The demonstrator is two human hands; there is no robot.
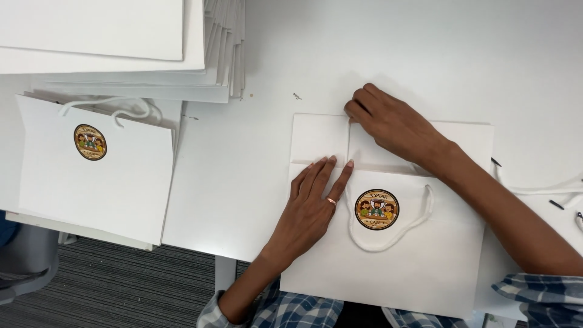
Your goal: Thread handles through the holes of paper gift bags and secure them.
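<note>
Presently left hand (313, 203) lies flat, fingers spread, pinning the white paper bag (388, 261) at table's (364, 48) six o'clock edge, so right hand (392, 124) can pinch-crease its folded flap toward twelve.

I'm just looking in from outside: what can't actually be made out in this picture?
- Head view: fingertips of the right hand curl under, hiding what they pinch on the white paper bag.
- Bag's lower edge: cut off by checked sleeves and the frame.
- Round sticker: drawing too small.
- Paper stack: cropped at top.
</note>
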